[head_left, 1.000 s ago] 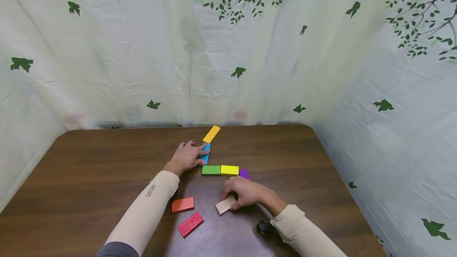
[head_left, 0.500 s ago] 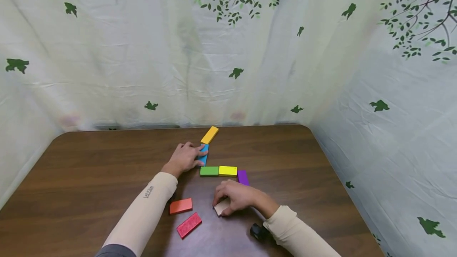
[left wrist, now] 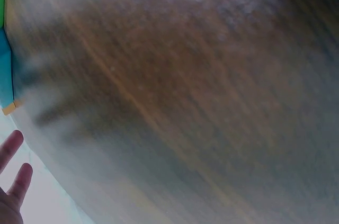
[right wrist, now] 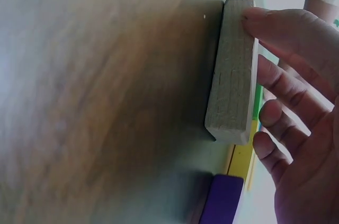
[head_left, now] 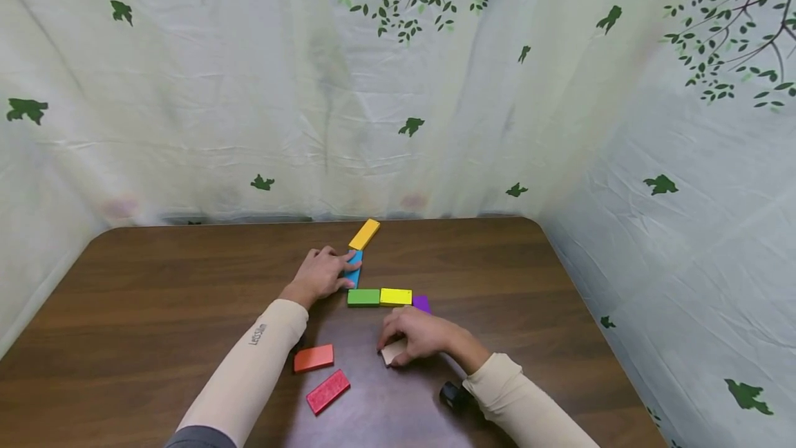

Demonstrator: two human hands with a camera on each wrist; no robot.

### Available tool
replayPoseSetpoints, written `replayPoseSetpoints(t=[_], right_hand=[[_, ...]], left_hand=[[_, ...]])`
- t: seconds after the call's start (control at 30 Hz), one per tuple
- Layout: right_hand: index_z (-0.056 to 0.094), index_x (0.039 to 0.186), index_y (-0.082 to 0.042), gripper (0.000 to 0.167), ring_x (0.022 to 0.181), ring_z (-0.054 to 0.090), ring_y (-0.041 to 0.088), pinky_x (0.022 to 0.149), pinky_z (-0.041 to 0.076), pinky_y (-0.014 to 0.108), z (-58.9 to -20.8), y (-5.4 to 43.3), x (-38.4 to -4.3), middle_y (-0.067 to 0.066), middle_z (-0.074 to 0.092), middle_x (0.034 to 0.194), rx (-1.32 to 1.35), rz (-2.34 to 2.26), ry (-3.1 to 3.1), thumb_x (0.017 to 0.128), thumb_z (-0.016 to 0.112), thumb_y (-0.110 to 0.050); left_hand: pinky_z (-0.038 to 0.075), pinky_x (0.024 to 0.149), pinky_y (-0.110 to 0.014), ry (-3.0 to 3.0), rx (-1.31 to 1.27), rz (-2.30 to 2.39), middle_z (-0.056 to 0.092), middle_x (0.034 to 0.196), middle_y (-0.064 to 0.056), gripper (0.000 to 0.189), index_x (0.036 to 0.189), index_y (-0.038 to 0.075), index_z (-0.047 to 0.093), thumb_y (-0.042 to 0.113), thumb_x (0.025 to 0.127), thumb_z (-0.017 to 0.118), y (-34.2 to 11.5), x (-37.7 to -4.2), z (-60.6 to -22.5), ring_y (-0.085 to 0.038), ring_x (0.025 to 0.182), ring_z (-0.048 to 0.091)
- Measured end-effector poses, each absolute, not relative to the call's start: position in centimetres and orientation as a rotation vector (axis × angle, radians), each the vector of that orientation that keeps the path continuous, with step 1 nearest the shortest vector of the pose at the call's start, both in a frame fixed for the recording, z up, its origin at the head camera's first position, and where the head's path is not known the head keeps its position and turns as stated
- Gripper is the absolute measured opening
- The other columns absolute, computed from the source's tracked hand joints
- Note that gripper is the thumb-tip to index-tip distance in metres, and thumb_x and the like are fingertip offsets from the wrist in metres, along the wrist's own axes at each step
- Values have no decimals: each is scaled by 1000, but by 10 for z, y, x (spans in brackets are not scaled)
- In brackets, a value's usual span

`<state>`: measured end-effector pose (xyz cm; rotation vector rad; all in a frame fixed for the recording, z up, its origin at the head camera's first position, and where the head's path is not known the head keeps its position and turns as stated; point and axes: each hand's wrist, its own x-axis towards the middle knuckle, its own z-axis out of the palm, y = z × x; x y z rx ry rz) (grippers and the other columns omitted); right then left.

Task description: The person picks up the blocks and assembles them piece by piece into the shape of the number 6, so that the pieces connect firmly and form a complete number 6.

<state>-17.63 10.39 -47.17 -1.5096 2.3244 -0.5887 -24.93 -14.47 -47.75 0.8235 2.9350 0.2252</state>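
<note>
In the head view my right hand (head_left: 419, 334) pinches a pale plain wooden block (head_left: 393, 352) low over the table. The right wrist view has the thumb against one end of this wooden block (right wrist: 231, 70), the fingers behind it. My left hand (head_left: 320, 274) rests at a blue block (head_left: 354, 276), index finger and thumb lying on it, partly covering it. A green block (head_left: 363, 298) and a yellow block (head_left: 396, 297) form a row end to end. A purple block (head_left: 421, 303) adjoins the yellow one, partly hidden by the right hand. Beyond the blue block lies an orange-yellow block (head_left: 364, 234).
An orange-red block (head_left: 314, 359) and a red block (head_left: 328, 392) lie apart, nearer the body, between the forearms. A black wrist device (head_left: 454, 396) sits at the right sleeve. The wooden table (head_left: 186, 282) ends at a leaf-patterned curtain (head_left: 298, 88).
The right hand drew the wooden block slightly left and nearer, then moved it a little forward again, covering more of it. The left hand stays on the blue block.
</note>
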Motion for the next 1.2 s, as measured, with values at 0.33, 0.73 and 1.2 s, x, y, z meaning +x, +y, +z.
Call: replayPoseSetpoints(t=[0.33, 0.73, 1.2], right_hand=[[76, 101, -14, 24, 83, 56, 5, 73, 40, 11, -470, 111, -181, -9, 65, 92, -1412, -549, 2360, 79, 80, -22], [77, 100, -14, 25, 83, 56, 2, 73, 41, 11, -470, 119, -186, -9, 67, 92, -1431, -549, 2387, 77, 81, -21], [77, 101, -18, 25, 85, 54, -2, 80, 39, 18, -474, 125, -188, -12, 67, 93, -1463, -552, 2426, 76, 81, -23]], left_hand=[[36, 95, -56, 2934, 815, 228, 43, 148, -5, 56, 140, 22, 51, 43, 89, 63, -144, -249, -477, -38, 123, 45], [35, 96, -57, 2929, 822, 230, 43, 148, -5, 56, 140, 22, 51, 43, 90, 63, -145, -249, -477, -39, 123, 45], [35, 96, -55, 2924, 800, 236, 42, 149, -4, 57, 141, 22, 50, 43, 89, 63, -144, -249, -477, -38, 124, 44]])
